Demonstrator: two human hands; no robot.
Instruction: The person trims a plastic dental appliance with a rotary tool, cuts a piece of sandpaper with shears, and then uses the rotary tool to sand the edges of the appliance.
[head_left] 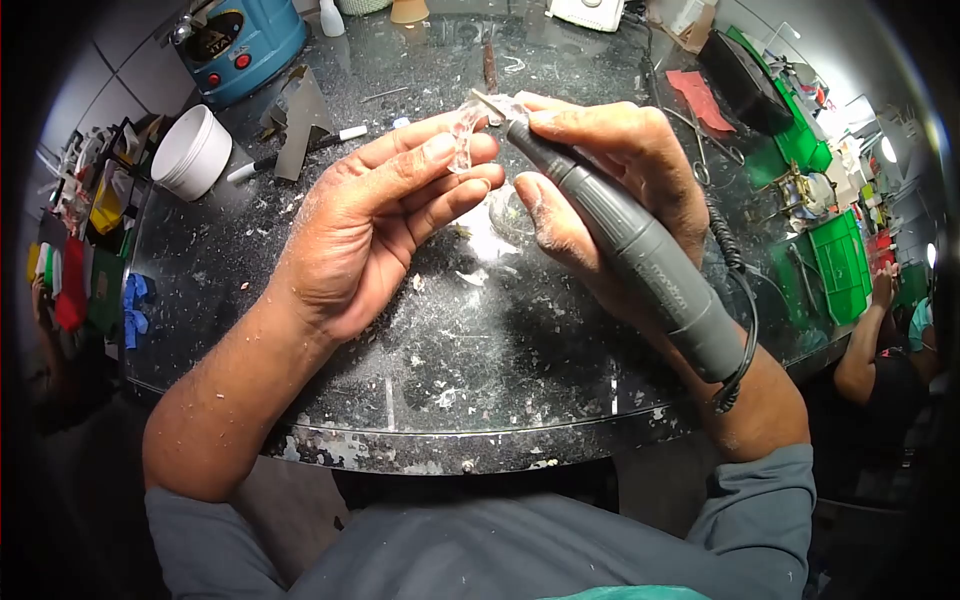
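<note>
My left hand [385,205] pinches a clear, arch-shaped dental tray [463,140] between thumb and fingers. In my right hand [625,160] is a grey rotary handpiece [640,250], gripped like a pen with its nose pointing up and left. The tip of the handpiece is at the upper part of the clear arch; whether it touches cannot be made out. A coiled black cord [735,290] runs from the handpiece's rear end. White dust coats both hands. The fingers partly cover the arch.
The dark bench top [450,340] is strewn with white shavings. A white tub [192,153], a marker [250,168] and a blue machine [240,50] stand left. Scissors [700,150], a red sheet [700,98] and green bins [838,265] lie right. Another person's arm [868,335] shows far right.
</note>
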